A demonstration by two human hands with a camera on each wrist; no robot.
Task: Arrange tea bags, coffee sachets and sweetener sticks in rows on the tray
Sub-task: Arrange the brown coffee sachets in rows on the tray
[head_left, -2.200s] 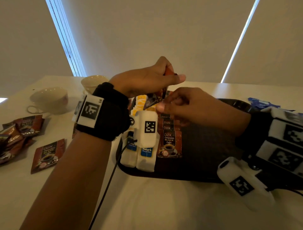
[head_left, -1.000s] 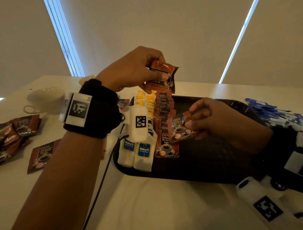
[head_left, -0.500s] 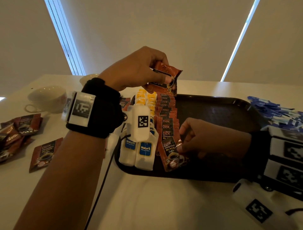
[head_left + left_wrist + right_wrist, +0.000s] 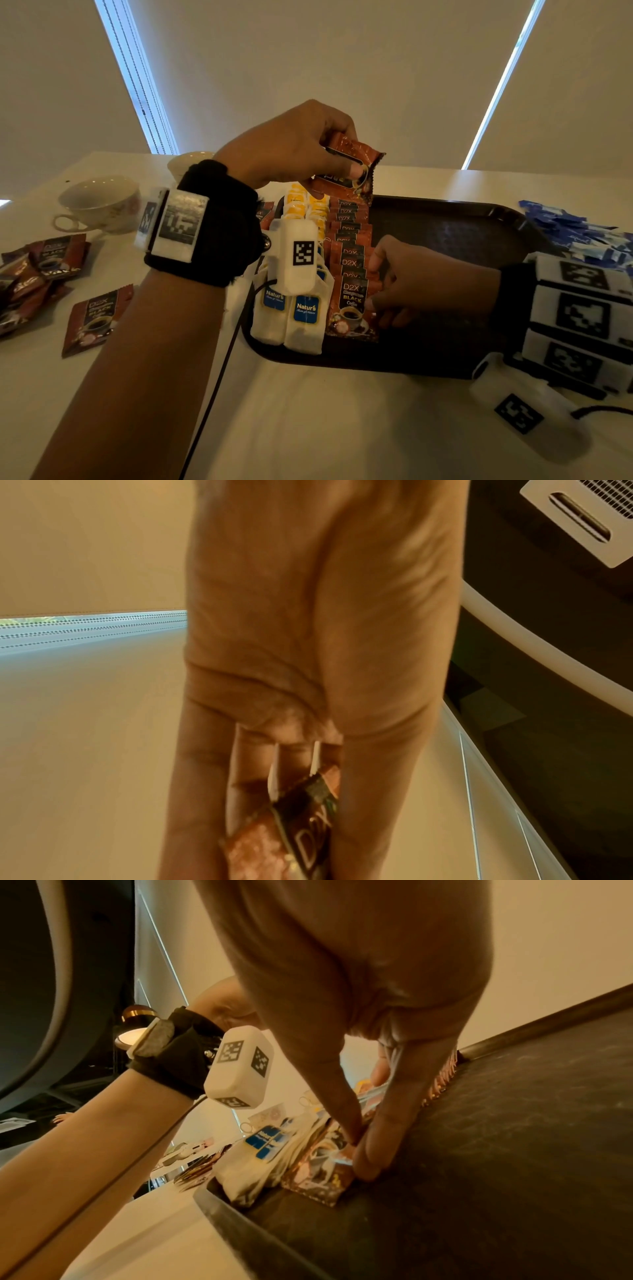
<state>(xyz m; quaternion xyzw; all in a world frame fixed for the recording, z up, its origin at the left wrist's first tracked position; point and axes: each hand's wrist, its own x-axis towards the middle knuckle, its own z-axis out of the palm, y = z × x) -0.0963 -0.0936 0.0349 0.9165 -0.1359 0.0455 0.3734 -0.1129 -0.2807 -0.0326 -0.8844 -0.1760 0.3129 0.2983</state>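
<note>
A dark tray [image 4: 445,222] lies on the white table. Along its left side run two rows of tea bags [image 4: 291,315], then a row of overlapping brown coffee sachets [image 4: 349,240]. My right hand [image 4: 375,298] is low on the tray, thumb and forefinger pinching the right edge of the front coffee sachet [image 4: 352,308] [image 4: 322,1175], which lies flat at the near end of its row. My left hand [image 4: 342,164] hovers above the tray's far end and grips a small bunch of coffee sachets [image 4: 349,168] [image 4: 301,831]. Blue sweetener sticks [image 4: 575,233] lie heaped right of the tray.
Loose coffee sachets [image 4: 92,318] and a pile of more [image 4: 51,257] lie on the table at the left. Two white cups [image 4: 99,202] [image 4: 188,164] stand behind them. The tray's right half [image 4: 462,291] holds nothing.
My right hand took one sachet from the left hand's bunch, carried it down and laid it at the near end of the coffee row. The left hand stayed raised.
</note>
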